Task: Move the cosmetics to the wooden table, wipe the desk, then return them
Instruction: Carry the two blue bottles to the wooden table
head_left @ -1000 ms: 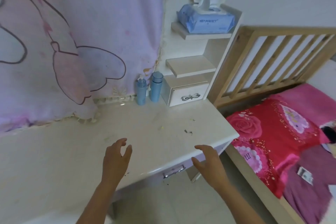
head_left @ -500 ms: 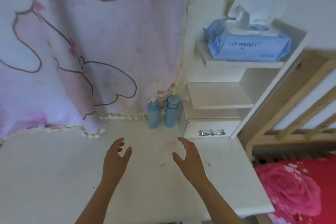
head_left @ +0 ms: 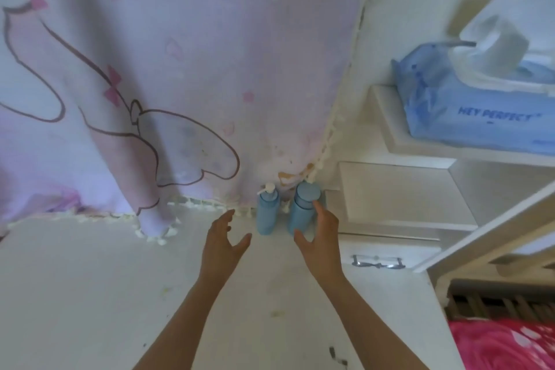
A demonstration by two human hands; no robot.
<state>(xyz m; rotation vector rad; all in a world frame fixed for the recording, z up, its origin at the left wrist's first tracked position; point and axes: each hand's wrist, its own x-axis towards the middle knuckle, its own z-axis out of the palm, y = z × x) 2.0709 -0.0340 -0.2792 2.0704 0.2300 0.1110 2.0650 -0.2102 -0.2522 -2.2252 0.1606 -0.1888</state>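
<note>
Looks like the very start of the job to me. Nothing has been moved as far as I can tell: both cosmetics are on the white tabletop [head_left: 90, 279], tucked at the back against the pink cartoon-print cloth [head_left: 180, 84] hanging there and right next to the white shelf unit [head_left: 405, 195]. That's the pale blue plastic pump bottle [head_left: 268, 213] on the left and the pale blue capped bottle [head_left: 303, 210] just beside it, both upright with a sliver of gap between them. The wooden table isn't in view at all, so the carrying over, the wipe and the return trip are all left to do. The tabletop does need it too, there are yellowish smudges and a few dark specks toward the front. A blue pack of wet wipes [head_left: 480, 111] sits on the top shelf with a sheet poking out. The left hand [head_left: 223, 239] is wide open, fingers spread and thumb out, holding nothing, just short of the pump bottle and not touching it. The right hand [head_left: 319, 234] is open too, thumb and fingers making a loose C at the capped bottle's right side. Its fingertips overlap the bottle from this angle, so they might be brushing it, but I can't tell, and the hand is not wrapped round it. My guess is one bottle per hand.
</note>
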